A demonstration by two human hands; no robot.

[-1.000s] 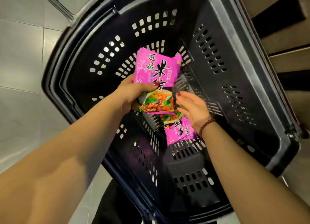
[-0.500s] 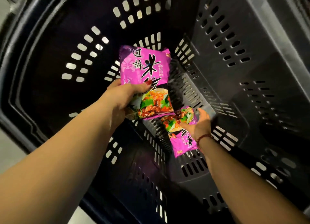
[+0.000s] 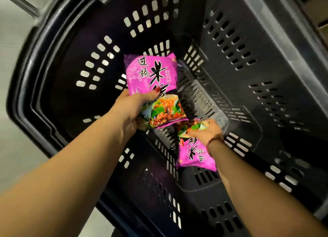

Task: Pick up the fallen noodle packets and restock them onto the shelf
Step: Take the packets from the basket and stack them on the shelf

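Inside a black slotted plastic basket (image 3: pixel 248 41), the left hand (image 3: pixel 131 109) grips a pink noodle packet (image 3: pixel 150 75), thumb across its front. The right hand (image 3: pixel 206 133) clasps a second pink packet (image 3: pixel 193 155) on the basket floor.

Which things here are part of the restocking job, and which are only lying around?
Job:
- upper noodle packet, held by left hand
- lower noodle packet, gripped by right hand

Only around:
- basket
- floor
- bracelet
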